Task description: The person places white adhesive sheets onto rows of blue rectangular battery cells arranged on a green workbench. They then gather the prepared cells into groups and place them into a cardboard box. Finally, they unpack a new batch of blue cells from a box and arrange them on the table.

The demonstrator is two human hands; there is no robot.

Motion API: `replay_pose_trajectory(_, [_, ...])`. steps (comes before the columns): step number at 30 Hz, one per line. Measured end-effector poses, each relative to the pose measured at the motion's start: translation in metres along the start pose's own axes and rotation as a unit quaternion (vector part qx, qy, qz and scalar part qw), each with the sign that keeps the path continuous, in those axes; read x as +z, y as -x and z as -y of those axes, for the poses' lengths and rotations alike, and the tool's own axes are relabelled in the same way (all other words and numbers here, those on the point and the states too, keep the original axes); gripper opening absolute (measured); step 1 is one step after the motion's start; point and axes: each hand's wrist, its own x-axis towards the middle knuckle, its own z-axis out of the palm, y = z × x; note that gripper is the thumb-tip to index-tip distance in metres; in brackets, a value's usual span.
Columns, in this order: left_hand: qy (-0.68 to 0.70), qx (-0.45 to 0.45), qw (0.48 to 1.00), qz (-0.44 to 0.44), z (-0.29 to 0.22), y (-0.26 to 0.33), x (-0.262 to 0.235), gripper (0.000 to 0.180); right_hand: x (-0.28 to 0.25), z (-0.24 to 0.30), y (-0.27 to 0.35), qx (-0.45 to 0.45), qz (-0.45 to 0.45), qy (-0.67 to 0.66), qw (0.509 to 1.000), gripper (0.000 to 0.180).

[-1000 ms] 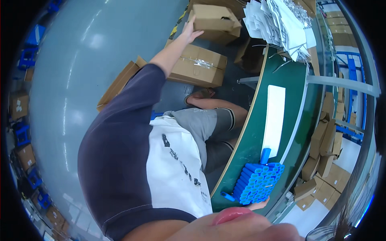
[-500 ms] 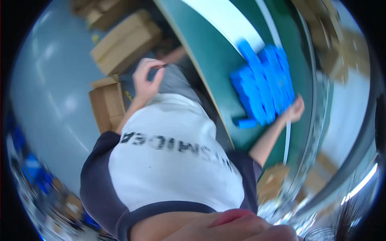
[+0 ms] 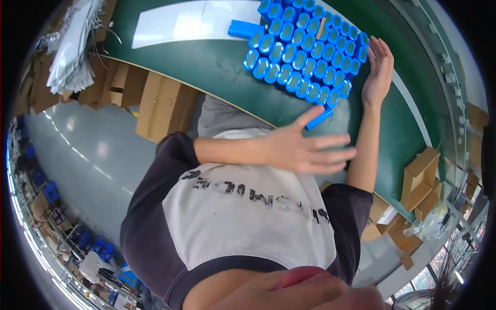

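Observation:
Several blue-wrapped battery packs (image 3: 310,67) with oval grey-green ends stand packed side by side in rows on the green table. One blue pack (image 3: 244,29) lies on its side at the left of the group, and another loose pack (image 3: 319,119) lies at its near edge. My right hand (image 3: 380,75) is at the right side of the group, fingers stretched out along the outer packs. My left hand (image 3: 315,150) is spread over the table's near edge, slightly blurred, its thumb close to the loose pack; nothing shows in it.
The green table (image 3: 170,57) carries a long white sheet (image 3: 181,23) behind the packs. A narrow tan strip (image 3: 321,28) lies on top of them. Cardboard boxes (image 3: 165,106) stand on the left, and an opened carton (image 3: 421,178) sits at the right. Silvery strips (image 3: 75,49) hang at far left.
My view has turned, so the table now runs across the top. My left hand has come from beside my body to the near side of the packs and spread open. My right hand's fingers have straightened.

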Motion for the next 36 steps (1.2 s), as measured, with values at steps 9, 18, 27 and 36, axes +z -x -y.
replay_pose_trajectory(9, [-0.115,-0.253,0.960,-0.030,0.162,0.046,-0.071,0.041,-0.007,-0.009,0.015,0.034,-0.021,0.096,0.995,0.042])
replay_pose_trajectory(18, [0.175,-0.350,0.913,-0.116,0.164,0.046,-0.063,0.046,-0.012,-0.007,0.019,0.074,-0.035,0.041,0.996,0.042])
replay_pose_trajectory(27, [-0.174,-0.319,0.922,0.137,0.170,0.080,-0.108,0.067,-0.011,-0.004,0.023,0.062,-0.003,0.130,0.990,0.038])
replay_pose_trajectory(36, [-0.209,-0.375,0.879,0.208,0.161,0.122,-0.176,0.060,-0.007,-0.005,0.025,0.038,-0.001,0.113,0.993,0.037])
